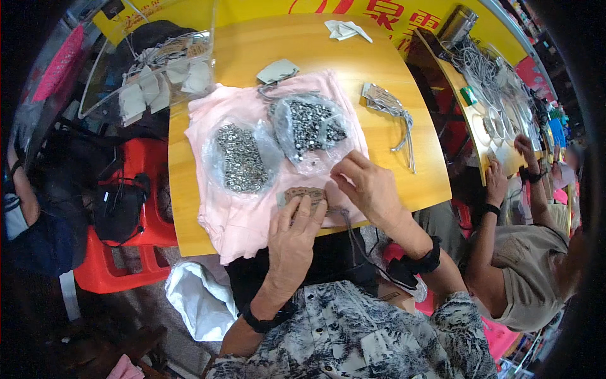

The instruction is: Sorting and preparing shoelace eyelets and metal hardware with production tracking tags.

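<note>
My left hand (295, 234) lies over a small bundle of brown cardboard tags (305, 192) at the near edge of a pink cloth (221, 237), its bent fingers holding it down. Grey cords (344, 215) trail from the bundle toward the table's front edge. Just right of it, my right hand (372, 189) is raised with thumb and fingertips pinched together; anything between them is too small to make out. Beyond the hands, a clear plastic bag of dark and silvery small metal parts (312, 126) lies open. Left of that bag sits another with silvery ring-like parts (240, 158).
Corded tags (385, 100) lie on the wooden table (416, 170) at right, more tags (278, 71) behind the bags. A clear bin of tags (154, 82) stands at left above red stools (142, 170). Another person's hands (499, 180) work at a side table with cords (480, 69).
</note>
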`<move>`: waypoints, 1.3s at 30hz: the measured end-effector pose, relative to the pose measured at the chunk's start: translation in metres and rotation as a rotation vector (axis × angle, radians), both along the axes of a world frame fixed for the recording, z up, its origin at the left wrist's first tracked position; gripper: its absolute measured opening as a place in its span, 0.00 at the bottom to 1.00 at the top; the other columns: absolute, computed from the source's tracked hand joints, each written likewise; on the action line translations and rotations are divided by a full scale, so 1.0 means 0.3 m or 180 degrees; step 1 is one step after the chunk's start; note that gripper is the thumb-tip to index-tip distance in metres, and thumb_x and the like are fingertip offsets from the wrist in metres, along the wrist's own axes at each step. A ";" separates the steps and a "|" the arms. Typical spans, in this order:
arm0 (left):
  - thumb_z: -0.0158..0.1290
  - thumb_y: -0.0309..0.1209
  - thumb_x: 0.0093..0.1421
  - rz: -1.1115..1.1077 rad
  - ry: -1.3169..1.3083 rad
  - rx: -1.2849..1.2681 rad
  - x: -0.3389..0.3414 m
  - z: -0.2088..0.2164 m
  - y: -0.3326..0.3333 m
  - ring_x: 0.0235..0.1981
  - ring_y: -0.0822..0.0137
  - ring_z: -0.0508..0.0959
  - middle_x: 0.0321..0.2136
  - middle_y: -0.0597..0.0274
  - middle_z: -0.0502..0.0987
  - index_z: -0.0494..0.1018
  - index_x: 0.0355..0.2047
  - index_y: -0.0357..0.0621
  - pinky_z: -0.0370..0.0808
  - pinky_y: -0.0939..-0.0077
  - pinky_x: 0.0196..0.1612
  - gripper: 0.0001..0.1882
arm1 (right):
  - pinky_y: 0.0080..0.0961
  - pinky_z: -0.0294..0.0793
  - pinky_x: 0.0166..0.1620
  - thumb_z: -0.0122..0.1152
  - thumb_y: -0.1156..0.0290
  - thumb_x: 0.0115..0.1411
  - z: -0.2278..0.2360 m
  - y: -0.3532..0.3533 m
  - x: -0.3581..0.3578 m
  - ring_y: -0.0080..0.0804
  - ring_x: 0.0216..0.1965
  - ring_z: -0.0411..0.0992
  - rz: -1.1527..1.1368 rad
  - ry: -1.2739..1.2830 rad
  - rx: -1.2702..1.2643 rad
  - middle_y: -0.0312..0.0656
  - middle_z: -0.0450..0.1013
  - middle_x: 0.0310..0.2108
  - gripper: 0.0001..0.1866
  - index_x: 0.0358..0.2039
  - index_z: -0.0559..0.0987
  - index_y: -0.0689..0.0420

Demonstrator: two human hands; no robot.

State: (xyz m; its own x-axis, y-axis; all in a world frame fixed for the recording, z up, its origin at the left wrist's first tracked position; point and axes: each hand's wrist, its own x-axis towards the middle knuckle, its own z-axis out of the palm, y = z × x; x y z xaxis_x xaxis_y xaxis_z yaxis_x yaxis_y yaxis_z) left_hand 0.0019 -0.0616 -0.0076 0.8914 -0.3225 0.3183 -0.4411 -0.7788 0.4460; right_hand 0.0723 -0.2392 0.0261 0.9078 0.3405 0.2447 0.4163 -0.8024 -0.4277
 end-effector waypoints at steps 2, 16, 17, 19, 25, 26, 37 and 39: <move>0.48 0.20 0.53 0.0049 -0.0008 0.0031 0.001 -0.001 0.003 0.52 0.55 0.68 0.50 0.57 0.70 0.73 0.51 0.52 0.65 0.60 0.52 0.24 | 0.33 0.72 0.28 0.59 0.69 0.55 -0.013 -0.014 -0.028 0.41 0.29 0.73 0.0037 0.0009 -0.0040 0.39 0.67 0.30 0.06 0.31 0.74 0.54; 0.48 0.20 0.54 -0.0005 0.0095 -0.0030 0.001 0.012 -0.001 0.53 0.53 0.68 0.51 0.55 0.70 0.73 0.51 0.50 0.64 0.59 0.53 0.24 | 0.36 0.73 0.33 0.59 0.73 0.54 -0.023 -0.034 -0.033 0.46 0.30 0.73 -0.0121 0.0397 0.0658 0.43 0.72 0.30 0.05 0.30 0.77 0.59; 0.48 0.20 0.54 -0.0020 0.0112 -0.0024 0.001 0.013 0.000 0.52 0.53 0.68 0.51 0.55 0.70 0.73 0.51 0.50 0.64 0.59 0.53 0.24 | 0.36 0.73 0.33 0.59 0.73 0.54 -0.023 -0.033 -0.033 0.46 0.30 0.73 -0.0124 0.0404 0.0655 0.43 0.72 0.30 0.05 0.30 0.77 0.59; 0.48 0.20 0.54 -0.0006 0.0140 -0.0020 0.000 0.012 0.002 0.52 0.53 0.68 0.51 0.55 0.70 0.73 0.51 0.50 0.64 0.59 0.53 0.24 | 0.37 0.73 0.33 0.59 0.73 0.54 -0.020 -0.031 -0.031 0.46 0.31 0.73 -0.0065 0.0399 0.0495 0.43 0.72 0.30 0.04 0.30 0.77 0.58; 0.47 0.19 0.54 -0.0047 0.0197 -0.0022 0.000 0.015 0.010 0.53 0.54 0.68 0.52 0.55 0.70 0.73 0.52 0.50 0.65 0.59 0.53 0.24 | 0.38 0.73 0.33 0.59 0.74 0.54 0.002 -0.024 -0.043 0.47 0.31 0.73 -0.0079 0.0388 0.0223 0.44 0.71 0.29 0.04 0.30 0.76 0.59; 0.47 0.19 0.54 -0.0073 0.0183 -0.0031 0.000 0.015 0.012 0.53 0.53 0.68 0.52 0.55 0.70 0.72 0.52 0.50 0.65 0.59 0.52 0.24 | 0.38 0.73 0.33 0.59 0.74 0.54 0.005 -0.025 -0.043 0.47 0.31 0.73 -0.0069 0.0395 0.0211 0.44 0.71 0.29 0.04 0.30 0.76 0.59; 0.49 0.18 0.52 -0.0120 0.0152 -0.0067 0.000 0.021 0.013 0.53 0.53 0.67 0.52 0.54 0.69 0.72 0.52 0.49 0.66 0.58 0.53 0.26 | 0.27 0.73 0.34 0.61 0.77 0.54 -0.012 -0.009 -0.039 0.35 0.30 0.75 0.0085 0.1650 0.1408 0.45 0.72 0.28 0.05 0.32 0.77 0.62; 0.50 0.18 0.51 -0.0124 0.0129 -0.0064 0.001 0.020 0.011 0.53 0.54 0.67 0.51 0.54 0.70 0.73 0.52 0.49 0.67 0.58 0.52 0.26 | 0.26 0.73 0.34 0.61 0.77 0.54 -0.017 -0.008 -0.039 0.34 0.30 0.75 0.0097 0.1648 0.1469 0.45 0.72 0.28 0.05 0.32 0.77 0.62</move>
State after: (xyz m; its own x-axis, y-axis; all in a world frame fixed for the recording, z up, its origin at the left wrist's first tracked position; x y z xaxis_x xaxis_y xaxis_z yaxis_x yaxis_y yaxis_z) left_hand 0.0021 -0.0582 -0.0016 0.8906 -0.3512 0.2888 -0.4521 -0.7521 0.4795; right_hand 0.0606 -0.2416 0.0209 0.9386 0.3328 -0.0913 0.0860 -0.4818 -0.8721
